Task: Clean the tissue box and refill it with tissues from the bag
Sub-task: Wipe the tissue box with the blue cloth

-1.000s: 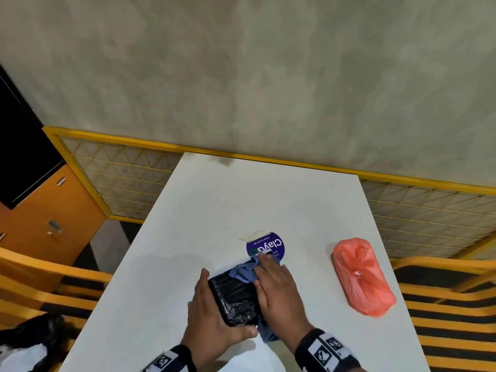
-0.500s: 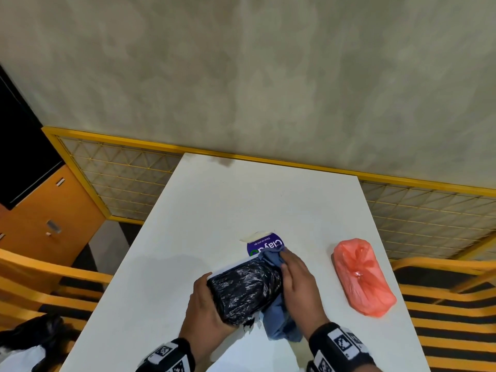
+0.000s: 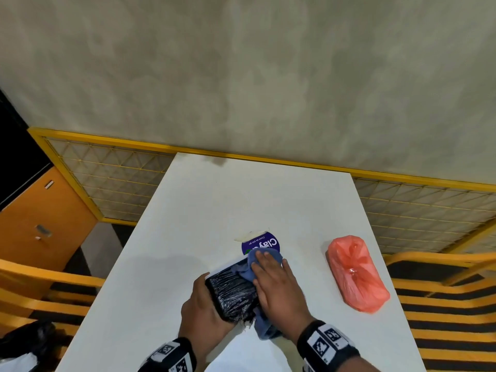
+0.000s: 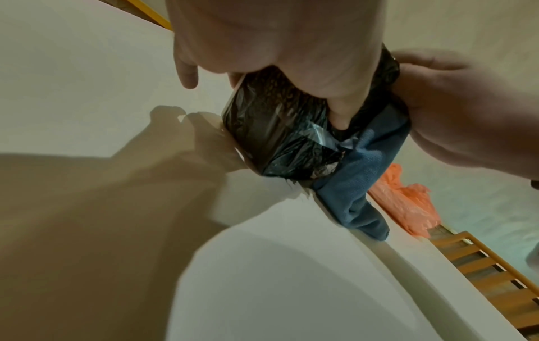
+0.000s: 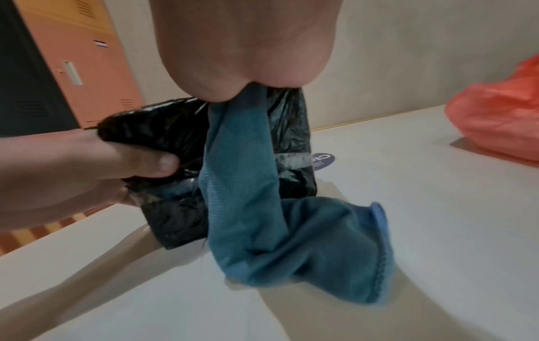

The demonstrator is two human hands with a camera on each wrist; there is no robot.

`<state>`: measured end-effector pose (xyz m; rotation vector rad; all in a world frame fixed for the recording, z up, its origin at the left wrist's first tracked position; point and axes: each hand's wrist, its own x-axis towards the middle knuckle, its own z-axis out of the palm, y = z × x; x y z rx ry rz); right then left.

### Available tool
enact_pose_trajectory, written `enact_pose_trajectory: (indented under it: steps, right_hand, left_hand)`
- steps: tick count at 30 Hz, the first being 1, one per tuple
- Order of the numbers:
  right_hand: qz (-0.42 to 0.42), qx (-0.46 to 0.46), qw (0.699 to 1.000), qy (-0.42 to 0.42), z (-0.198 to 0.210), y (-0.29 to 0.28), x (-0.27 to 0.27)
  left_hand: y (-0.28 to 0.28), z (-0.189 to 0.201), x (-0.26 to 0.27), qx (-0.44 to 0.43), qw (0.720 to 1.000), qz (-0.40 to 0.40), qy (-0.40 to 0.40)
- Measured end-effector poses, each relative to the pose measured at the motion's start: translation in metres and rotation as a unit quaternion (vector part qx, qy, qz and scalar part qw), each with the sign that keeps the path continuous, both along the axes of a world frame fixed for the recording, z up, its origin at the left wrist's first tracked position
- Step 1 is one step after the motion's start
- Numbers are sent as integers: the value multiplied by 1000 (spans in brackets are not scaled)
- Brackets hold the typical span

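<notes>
The tissue box [image 3: 230, 294], wrapped in crinkled black plastic, lies on the white table [image 3: 241, 200] near its front edge. My left hand [image 3: 204, 310] grips its near left end, thumb curled over the plastic [image 5: 163, 161]. My right hand [image 3: 276, 285] lies flat on the box's right part and presses a blue cloth [image 3: 248, 269] against it, fingers stretched toward the far end. The cloth's loose tail [image 5: 291, 230] hangs onto the table. The orange tissue bag [image 3: 354, 272], tied shut, lies to the right, apart from both hands.
A round purple sticker [image 3: 264, 242] lies on the table just beyond the box. Yellow-framed mesh railing [image 3: 112, 181] runs behind the table. Orange slatted seating [image 3: 442, 304] stands on the right and an orange cabinet [image 3: 40, 216] at the left.
My right hand slid the cloth from the box's right side up over its top toward the far end. The box swung back to point away from me; my left hand kept its grip.
</notes>
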<state>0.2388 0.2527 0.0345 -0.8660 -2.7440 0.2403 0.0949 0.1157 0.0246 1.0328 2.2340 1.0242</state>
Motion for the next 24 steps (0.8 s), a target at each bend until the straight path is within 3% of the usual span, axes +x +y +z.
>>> enact_pose_trajectory:
  steps: [6, 10, 12, 14, 17, 19, 21, 24]
  right_hand:
    - [-54, -94, 991, 78, -6, 15, 3]
    - [-90, -188, 968, 143, 4, 16, 10]
    - [-148, -243, 935, 211, 12, 19, 16]
    - [-221, -293, 879, 303, 20, 23, 28]
    - [-270, -350, 792, 421, 22, 24, 52]
    - [-281, -360, 766, 452, 25, 18, 66]
    - [-279, -357, 762, 463, 30, 10, 74]
    - [-252, -337, 793, 441, 48, -1, 79]
  left_hand:
    - [1, -2, -1, -13, 1000, -11, 23]
    - [-2, -8, -6, -56, 998, -30, 3]
    - [-5, -2, -11, -110, 991, -70, -35]
    - [-9, 10, -16, -137, 985, -100, -32]
    - [4, 35, -17, -139, 982, -118, 56]
    - [29, 53, -5, -145, 968, -146, 147]
    - [62, 68, 15, -162, 949, -190, 193]
    - [106, 75, 38, -218, 926, -230, 203]
